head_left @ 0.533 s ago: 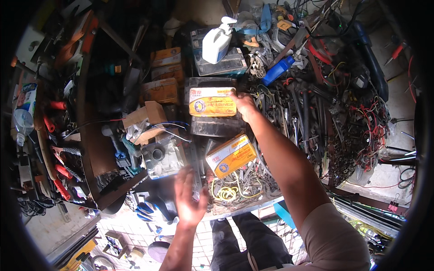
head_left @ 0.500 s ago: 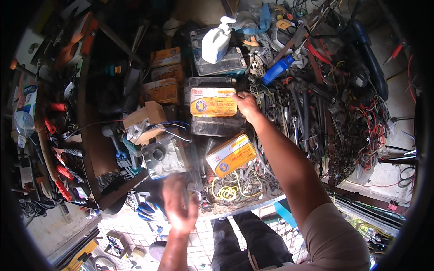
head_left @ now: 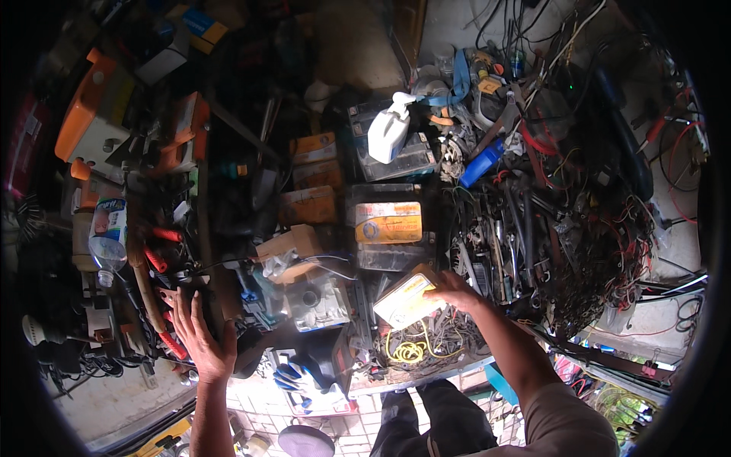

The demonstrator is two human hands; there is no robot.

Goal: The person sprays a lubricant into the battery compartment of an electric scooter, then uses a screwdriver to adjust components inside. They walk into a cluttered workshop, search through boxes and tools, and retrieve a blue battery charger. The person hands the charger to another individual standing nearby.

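My right hand (head_left: 454, 292) grips the right end of a yellow-and-white cardboard box (head_left: 403, 306), which is tilted above the near part of the cluttered bench. Sunlight glares on its top. Farther back, a similar yellow-and-white box (head_left: 388, 228) lies on a dark plastic case (head_left: 396, 257). Over on the left, my left hand (head_left: 202, 339) is open, fingers stretched over red-handled pliers (head_left: 172, 345) hanging on the rack. Whether its fingertips touch the tools cannot be made out. A coil of yellow wire (head_left: 406, 351) lies just below the held box.
A white spray bottle (head_left: 389, 133) stands on cases at the back. To its right are a blue bottle (head_left: 483, 163) and heaps of tools and cables. An opened brown carton (head_left: 293, 247) and a clear plastic container (head_left: 316, 302) sit left of centre. Blue-and-white gloves (head_left: 299, 378) lie below.
My right hand has left the farther box and now holds the nearer one. My left hand has moved left to the pliers. The whole view has shifted left.
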